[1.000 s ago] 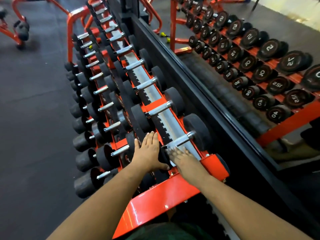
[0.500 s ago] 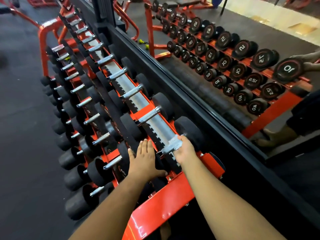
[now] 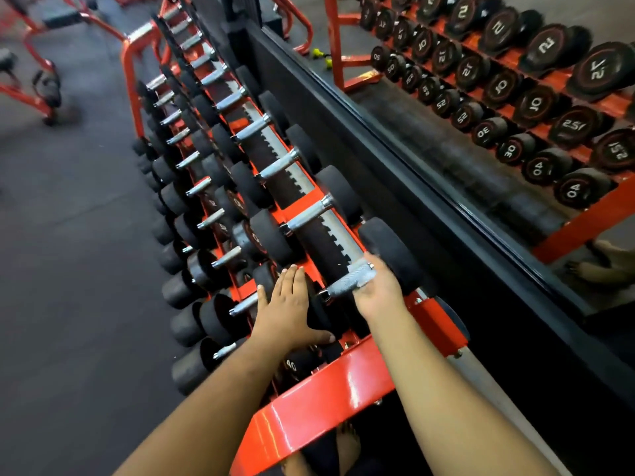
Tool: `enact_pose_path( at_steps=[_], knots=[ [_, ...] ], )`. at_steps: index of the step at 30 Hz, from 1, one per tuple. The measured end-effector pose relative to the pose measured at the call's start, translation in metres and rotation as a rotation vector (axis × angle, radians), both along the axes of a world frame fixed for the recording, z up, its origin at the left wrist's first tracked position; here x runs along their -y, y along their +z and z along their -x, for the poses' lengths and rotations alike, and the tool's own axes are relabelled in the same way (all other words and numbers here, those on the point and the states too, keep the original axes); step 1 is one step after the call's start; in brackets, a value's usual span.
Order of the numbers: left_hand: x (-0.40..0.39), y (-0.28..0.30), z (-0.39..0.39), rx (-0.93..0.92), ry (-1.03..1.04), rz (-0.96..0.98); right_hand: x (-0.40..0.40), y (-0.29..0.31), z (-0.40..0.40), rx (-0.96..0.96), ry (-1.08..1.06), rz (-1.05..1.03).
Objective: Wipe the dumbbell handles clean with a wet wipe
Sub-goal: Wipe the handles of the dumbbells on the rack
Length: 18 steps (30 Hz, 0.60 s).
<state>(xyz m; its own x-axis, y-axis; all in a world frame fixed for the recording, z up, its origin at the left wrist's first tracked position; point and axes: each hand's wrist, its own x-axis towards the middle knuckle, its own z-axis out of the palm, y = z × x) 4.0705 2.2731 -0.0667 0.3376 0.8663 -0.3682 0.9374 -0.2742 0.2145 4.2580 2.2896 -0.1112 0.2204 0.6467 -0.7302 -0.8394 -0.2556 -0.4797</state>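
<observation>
On the top tier of the orange rack (image 3: 319, 417), the nearest dumbbell has a knurled silver handle (image 3: 343, 281) between two black heads. My right hand (image 3: 378, 293) grips the right end of that handle, with a pale wet wipe (image 3: 364, 278) wrapped between palm and metal. My left hand (image 3: 292, 307) rests flat, fingers straight, on the dumbbell's near black head (image 3: 323, 317), its thumb spread toward me. The far head (image 3: 391, 252) sits just beyond my right hand.
Several more dumbbells (image 3: 309, 214) line the rack's tiers away from me. A wall mirror (image 3: 498, 97) on the right reflects the rack and numbered weights. Dark rubber floor (image 3: 68, 269) lies to the left, with an orange bench frame (image 3: 34, 91) at far left.
My right hand has slid along the handle from its left end to its right end with the wipe. My left hand stays on the black head. The camera view shifted slightly.
</observation>
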Motion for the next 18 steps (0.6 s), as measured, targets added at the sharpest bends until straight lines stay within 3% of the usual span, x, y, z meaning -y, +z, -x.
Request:
enact_pose_path(
  at_steps=[4, 10, 14, 18],
  knots=[
    [-0.002, -0.002, -0.002, -0.003, 0.013, -0.003, 0.005, 0.003, 0.002, 0.032, -0.103, 0.018],
    [0.0, 0.002, -0.002, 0.015, 0.024, 0.012, -0.005, 0.017, 0.008, 0.098, -0.067, 0.02],
    [0.0, 0.002, -0.002, 0.015, 0.021, 0.003, 0.017, 0.019, 0.006, -0.046, -0.092, -0.034],
    [-0.001, 0.0, 0.0, 0.028, 0.012, 0.005, -0.002, 0.019, 0.008, 0.032, -0.008, -0.005]
  ],
)
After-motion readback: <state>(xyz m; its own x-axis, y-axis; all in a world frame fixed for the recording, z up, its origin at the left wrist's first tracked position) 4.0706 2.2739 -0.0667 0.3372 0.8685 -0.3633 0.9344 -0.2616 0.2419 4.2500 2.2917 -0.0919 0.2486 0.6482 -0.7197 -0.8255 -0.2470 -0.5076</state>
